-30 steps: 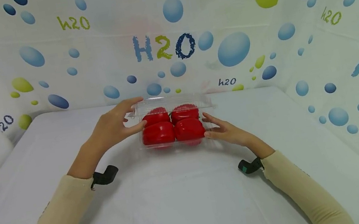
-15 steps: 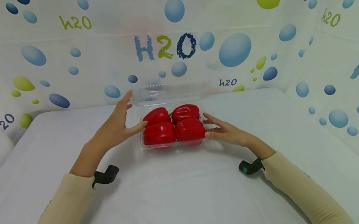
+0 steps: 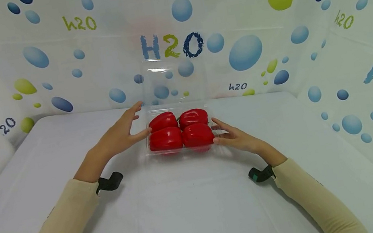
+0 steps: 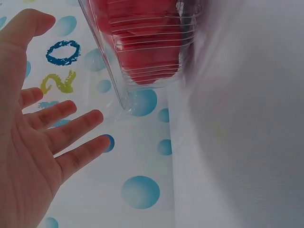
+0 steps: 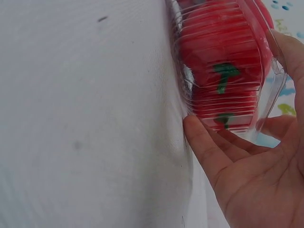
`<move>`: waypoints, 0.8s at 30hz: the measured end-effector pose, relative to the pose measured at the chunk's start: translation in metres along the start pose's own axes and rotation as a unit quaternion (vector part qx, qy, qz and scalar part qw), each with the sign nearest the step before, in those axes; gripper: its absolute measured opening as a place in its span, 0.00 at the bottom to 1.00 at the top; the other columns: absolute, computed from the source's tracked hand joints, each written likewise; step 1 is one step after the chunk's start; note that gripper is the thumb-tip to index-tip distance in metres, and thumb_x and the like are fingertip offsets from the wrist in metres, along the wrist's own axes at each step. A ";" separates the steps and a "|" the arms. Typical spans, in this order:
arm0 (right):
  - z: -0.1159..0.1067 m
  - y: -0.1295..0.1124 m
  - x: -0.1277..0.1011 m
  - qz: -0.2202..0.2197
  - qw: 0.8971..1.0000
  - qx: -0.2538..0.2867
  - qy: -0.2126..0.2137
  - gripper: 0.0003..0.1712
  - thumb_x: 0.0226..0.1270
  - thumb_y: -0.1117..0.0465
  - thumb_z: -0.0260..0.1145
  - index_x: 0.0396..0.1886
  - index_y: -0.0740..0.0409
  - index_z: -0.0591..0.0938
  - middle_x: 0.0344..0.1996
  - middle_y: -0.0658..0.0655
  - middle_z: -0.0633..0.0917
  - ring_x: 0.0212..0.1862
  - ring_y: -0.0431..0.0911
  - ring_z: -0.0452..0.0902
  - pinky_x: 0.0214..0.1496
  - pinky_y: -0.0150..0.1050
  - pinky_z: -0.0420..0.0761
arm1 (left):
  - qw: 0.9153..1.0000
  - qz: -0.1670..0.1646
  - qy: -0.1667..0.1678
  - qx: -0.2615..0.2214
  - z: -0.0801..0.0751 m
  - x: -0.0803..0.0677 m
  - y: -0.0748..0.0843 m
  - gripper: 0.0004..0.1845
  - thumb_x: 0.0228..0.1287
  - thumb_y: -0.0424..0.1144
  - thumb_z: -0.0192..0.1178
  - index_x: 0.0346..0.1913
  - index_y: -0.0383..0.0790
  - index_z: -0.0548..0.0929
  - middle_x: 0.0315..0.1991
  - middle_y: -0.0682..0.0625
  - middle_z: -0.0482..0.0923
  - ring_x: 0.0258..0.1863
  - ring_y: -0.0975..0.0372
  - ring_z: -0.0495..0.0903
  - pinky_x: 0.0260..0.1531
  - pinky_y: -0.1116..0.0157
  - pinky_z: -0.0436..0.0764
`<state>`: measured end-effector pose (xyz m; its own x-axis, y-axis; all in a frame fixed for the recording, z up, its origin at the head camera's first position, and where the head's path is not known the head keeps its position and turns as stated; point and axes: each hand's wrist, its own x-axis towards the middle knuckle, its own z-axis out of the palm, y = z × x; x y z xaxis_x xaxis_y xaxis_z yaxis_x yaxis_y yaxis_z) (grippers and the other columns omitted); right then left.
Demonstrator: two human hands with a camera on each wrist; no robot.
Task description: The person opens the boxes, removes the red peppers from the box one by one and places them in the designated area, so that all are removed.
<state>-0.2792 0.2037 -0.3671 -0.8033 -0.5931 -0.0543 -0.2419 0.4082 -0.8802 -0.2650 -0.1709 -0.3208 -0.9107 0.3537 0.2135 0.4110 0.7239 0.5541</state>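
Note:
Red bell peppers [image 3: 197,134], several of them, lie in two rows inside a clear plastic clamshell container [image 3: 168,151]. Its see-through lid [image 3: 173,80] stands upright at the back. At the container's left side is my left hand [image 3: 113,138], its fingers spread and thumb pointing toward the rim. The left wrist view shows this left hand [image 4: 28,156] with nothing in its grasp. My right hand [image 3: 235,137] holds the container's right end. In the right wrist view, the thumb is at the rim and the other fingers [image 5: 204,142] lie along the end wall; green stems show through the plastic.
A white cloth covers the table [image 3: 193,205]. Behind it hangs a white backdrop [image 3: 115,34] printed with blue and green drops and lettering. A dark wrist camera [image 3: 109,182] sits on the left wrist, another wrist camera [image 3: 260,174] on the right.
The lid has swung from low over the back peppers up to upright. My left fingers have let go of it and lowered slightly. The right hand and container have stayed put.

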 end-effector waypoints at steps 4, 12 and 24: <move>0.000 0.001 0.000 -0.003 1.000 0.000 0.001 0.44 0.66 0.52 0.60 0.74 0.40 0.45 0.70 0.58 0.58 0.68 0.58 0.61 0.64 0.54 0.69 | 1.000 0.002 -0.005 0.002 0.002 0.000 -0.001 0.46 0.58 0.50 0.62 0.73 0.50 0.46 0.70 0.42 0.55 0.65 0.46 0.64 0.47 0.46 0.78; 0.003 -0.007 -0.003 -0.004 1.000 -0.015 0.008 0.42 0.68 0.57 0.58 0.74 0.43 0.46 0.70 0.61 0.57 0.67 0.61 0.61 0.63 0.56 0.69 | 0.999 -0.004 -0.032 0.008 0.005 0.000 -0.005 0.45 0.59 0.52 0.60 0.73 0.51 0.45 0.70 0.42 0.57 0.66 0.46 0.63 0.50 0.45 0.77; 0.011 -0.017 -0.011 -0.021 0.998 -0.042 0.040 0.40 0.66 0.61 0.60 0.73 0.55 0.51 0.72 0.62 0.53 0.70 0.62 0.53 0.65 0.55 0.65 | 0.999 -0.005 -0.039 0.031 0.010 -0.006 -0.009 0.40 0.62 0.56 0.55 0.72 0.49 0.50 0.70 0.43 0.57 0.65 0.47 0.64 0.50 0.45 0.76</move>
<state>-0.2602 0.1953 -0.3567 -0.8313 -0.5554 0.0223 -0.3182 0.4426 -0.8384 -0.2626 -0.1738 -0.3355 -0.9099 0.3892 0.1437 0.4056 0.7619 0.5049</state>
